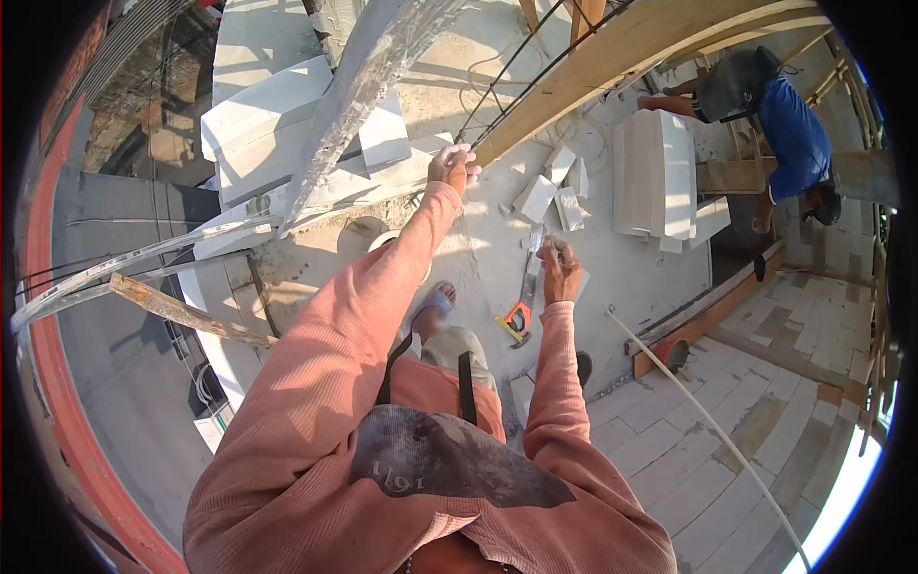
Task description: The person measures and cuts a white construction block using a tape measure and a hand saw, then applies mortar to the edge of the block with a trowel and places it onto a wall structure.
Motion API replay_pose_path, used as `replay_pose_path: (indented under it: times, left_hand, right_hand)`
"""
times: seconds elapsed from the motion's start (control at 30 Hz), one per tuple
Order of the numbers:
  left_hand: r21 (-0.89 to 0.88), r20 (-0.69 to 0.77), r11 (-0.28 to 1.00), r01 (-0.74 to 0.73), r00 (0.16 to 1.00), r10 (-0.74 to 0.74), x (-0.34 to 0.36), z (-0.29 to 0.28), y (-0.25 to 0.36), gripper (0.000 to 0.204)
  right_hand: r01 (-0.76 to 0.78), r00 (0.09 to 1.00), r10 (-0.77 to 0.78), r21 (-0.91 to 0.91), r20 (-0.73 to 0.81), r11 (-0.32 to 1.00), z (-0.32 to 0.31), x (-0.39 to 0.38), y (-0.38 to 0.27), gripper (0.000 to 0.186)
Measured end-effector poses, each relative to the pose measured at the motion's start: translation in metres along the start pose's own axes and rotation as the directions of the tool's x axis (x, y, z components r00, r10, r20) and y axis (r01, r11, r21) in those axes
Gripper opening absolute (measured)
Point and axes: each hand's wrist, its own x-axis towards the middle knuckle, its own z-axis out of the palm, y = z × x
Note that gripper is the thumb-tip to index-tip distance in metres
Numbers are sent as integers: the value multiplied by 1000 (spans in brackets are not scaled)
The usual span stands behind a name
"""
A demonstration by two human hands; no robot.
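Perhaps a sideways step could make the foot (438,302) kick the saw (529,281) on the floor (645,292) near the right hand (561,271), whose fingers, like those of the left hand (455,170) by the board (593,77), are curled, any grip unclear

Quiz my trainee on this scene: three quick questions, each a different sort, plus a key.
1. True or false: the co-worker wears a blue shirt.
2. Fill the gap: in the picture, the white block stack stands to the ____ of the loose white pieces.
3. Which appears nearest the right hand? A, the co-worker; B, the white block stack; C, the orange handle.
Key: 1 true; 2 right; 3 C.
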Motion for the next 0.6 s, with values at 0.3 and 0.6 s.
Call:
replay_pose_path:
  times: [0.3, 0.6]
  left_hand:
    - [386, 82, 922, -4, 996, -31, 92, 40, 3, 39]
    - [249, 44, 966, 66, 996, -80, 123, 31, -16, 35]
  right_hand:
    - [-165, 986, 160, 481, 54, 861, 15, 60, 8, 28]
    - [-311, 922, 102, 556, 374, 771, 85, 204, -7, 27]
